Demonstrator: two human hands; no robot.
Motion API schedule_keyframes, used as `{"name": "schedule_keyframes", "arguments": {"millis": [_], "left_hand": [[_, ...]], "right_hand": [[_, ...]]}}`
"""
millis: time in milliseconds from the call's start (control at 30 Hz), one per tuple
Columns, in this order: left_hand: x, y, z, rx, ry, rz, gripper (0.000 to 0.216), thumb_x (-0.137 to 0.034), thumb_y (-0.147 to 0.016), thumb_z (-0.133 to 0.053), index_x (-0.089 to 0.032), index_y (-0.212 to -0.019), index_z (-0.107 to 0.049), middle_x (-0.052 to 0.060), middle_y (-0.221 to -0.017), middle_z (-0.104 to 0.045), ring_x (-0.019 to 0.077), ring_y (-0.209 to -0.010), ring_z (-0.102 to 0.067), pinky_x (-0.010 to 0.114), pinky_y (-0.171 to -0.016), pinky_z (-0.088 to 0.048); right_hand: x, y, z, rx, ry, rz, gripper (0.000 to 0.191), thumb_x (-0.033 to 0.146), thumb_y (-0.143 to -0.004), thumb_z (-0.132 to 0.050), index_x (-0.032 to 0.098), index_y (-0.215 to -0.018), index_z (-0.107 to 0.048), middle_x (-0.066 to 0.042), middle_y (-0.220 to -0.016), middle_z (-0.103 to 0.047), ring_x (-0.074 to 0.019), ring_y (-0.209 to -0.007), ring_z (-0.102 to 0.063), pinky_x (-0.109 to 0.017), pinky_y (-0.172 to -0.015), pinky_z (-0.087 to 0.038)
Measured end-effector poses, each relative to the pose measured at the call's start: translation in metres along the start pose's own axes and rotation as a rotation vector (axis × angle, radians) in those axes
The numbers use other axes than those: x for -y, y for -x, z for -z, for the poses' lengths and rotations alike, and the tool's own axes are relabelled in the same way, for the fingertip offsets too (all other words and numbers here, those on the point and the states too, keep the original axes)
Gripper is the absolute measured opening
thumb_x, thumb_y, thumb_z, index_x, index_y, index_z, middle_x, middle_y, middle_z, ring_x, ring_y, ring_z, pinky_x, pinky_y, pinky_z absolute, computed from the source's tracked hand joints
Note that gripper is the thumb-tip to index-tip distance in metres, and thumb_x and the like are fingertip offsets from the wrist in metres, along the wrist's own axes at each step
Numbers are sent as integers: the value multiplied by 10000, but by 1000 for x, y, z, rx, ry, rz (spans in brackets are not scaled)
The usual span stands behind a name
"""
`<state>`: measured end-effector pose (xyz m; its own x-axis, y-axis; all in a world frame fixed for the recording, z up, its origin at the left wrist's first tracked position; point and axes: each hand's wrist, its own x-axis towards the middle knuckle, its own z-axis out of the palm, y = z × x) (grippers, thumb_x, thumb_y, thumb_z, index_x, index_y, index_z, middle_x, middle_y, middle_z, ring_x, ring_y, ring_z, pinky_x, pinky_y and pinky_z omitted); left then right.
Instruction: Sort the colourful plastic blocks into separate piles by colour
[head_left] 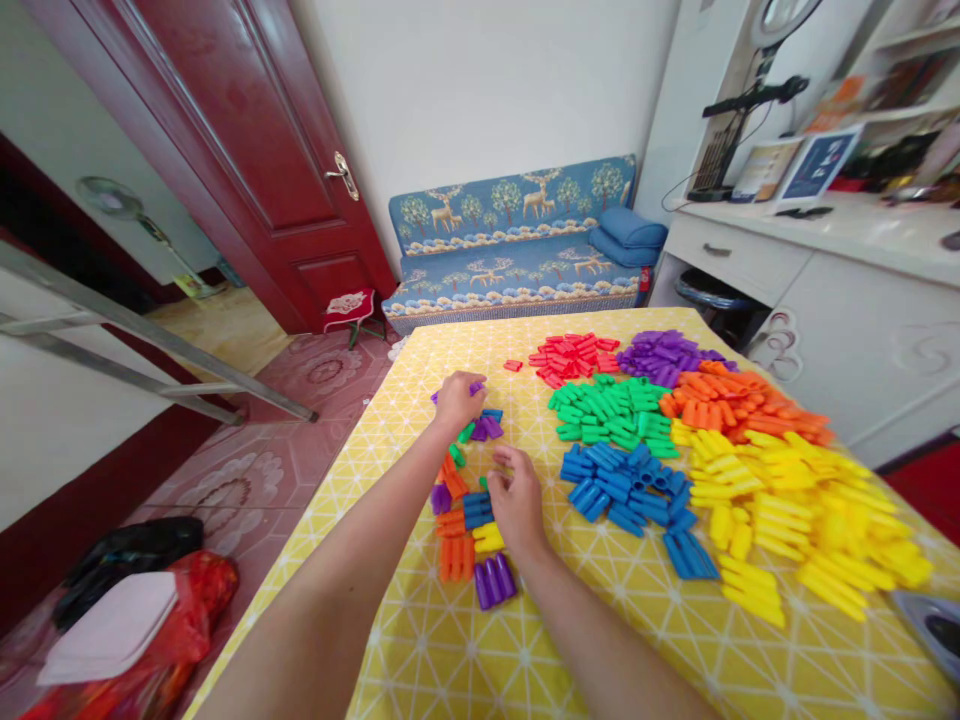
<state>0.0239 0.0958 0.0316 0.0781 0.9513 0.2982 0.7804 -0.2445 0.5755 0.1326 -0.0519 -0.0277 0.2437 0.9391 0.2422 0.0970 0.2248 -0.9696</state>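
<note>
My left hand [459, 402] is at the far end of a loose group of coloured plastic tube pieces, its fingers closed around a purple piece [477, 387]. Just below it lie more purple pieces [486, 428]. My right hand [517, 503] hovers or rests beside the group, fingers curled and apart from the thumb, with nothing visible between them. Near its fingertips are a partly hidden green piece [484, 483], a blue piece [478, 510] and a yellow piece [489, 538]. Orange pieces [456, 558] and a purple triple piece [494, 582] lie closest to me.
Sorted piles stand to the right: red [574, 357], purple [660, 355], green [611, 412], orange [739, 400], blue [630, 485] and yellow [810, 515]. A lone red piece [513, 366] lies apart. A patterned sofa [517, 270] is behind the yellow-covered table [420, 655].
</note>
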Motion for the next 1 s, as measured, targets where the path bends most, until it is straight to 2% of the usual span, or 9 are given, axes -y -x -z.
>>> {"name": "schedule_keyframes", "arguments": {"millis": [100,233,333,467,567,700,800,900,1000], "left_hand": [[33,14,18,-1,-83,-2,435,-369,-693,-756,-258,-1109,-693,97,-1288,-603,323,-1270,-475,502,-1087,-325],[53,27,23,210,-109,-158,574,-460,-721,-726,-230,-1236,-622,134,-1364,-544,305,-1323,-432,504,-1115,-280],[52,33,24,238,-76,-256,525,-415,-714,-741,-209,-1189,-657,137,-1309,-593,295,-1287,-476,486,-1119,-284],[46,41,29,237,19,-280,371,-266,-713,-737,-197,-1076,-711,85,-1070,-726,245,-1025,-655,404,-987,-454],[41,48,34,246,80,-220,277,-167,-736,-666,-179,-1003,-737,71,-976,-751,227,-916,-694,358,-895,-516],[28,54,44,245,164,-180,297,-122,-761,-586,-169,-1016,-732,73,-987,-748,219,-911,-694,336,-846,-542],[15,57,52,275,282,-55,329,-156,-780,-583,-165,-1090,-694,83,-985,-729,199,-802,-699,286,-666,-568],[2,62,57,351,558,157,388,-266,-826,-606,-171,-1202,-599,70,-911,-702,150,-657,-681,244,-556,-549],[-8,71,58,415,936,311,449,-355,-844,-631,-182,-1245,-527,76,-926,-693,159,-742,-696,286,-671,-569]], "right_hand": [[1,-6,6,-72,-27,-26,310,191,-751,-489,185,-1052,-561,-100,-1065,-604,-205,-1002,-589,-356,-827,-530],[2,-10,11,-89,-22,-33,302,227,-756,-493,170,-1043,-565,-114,-1069,-613,-213,-997,-594,-374,-840,-520],[1,-10,11,-66,-7,-25,310,230,-755,-496,174,-1052,-564,-114,-1075,-614,-214,-1000,-597,-371,-827,-522],[1,-8,11,-60,-14,-42,338,238,-758,-500,170,-1084,-556,-117,-1084,-619,-217,-1018,-600,-369,-826,-522],[2,-8,12,-64,-28,-57,356,253,-753,-502,142,-1086,-560,-136,-1076,-619,-234,-1019,-600,-380,-814,-521],[2,-9,11,-65,-42,-66,349,254,-745,-508,153,-1075,-562,-123,-1058,-624,-233,-1001,-607,-378,-797,-520],[0,-9,10,-53,-54,-67,337,246,-744,-521,169,-1070,-563,-106,-1053,-629,-219,-982,-613,-364,-792,-520],[0,-9,10,-42,-55,-62,337,232,-749,-525,171,-1079,-564,-101,-1059,-628,-213,-964,-619,-366,-801,-520],[1,-8,10,-42,-49,-59,335,224,-761,-521,170,-1088,-569,-98,-1049,-628,-212,-949,-620,-382,-829,-516]]}}
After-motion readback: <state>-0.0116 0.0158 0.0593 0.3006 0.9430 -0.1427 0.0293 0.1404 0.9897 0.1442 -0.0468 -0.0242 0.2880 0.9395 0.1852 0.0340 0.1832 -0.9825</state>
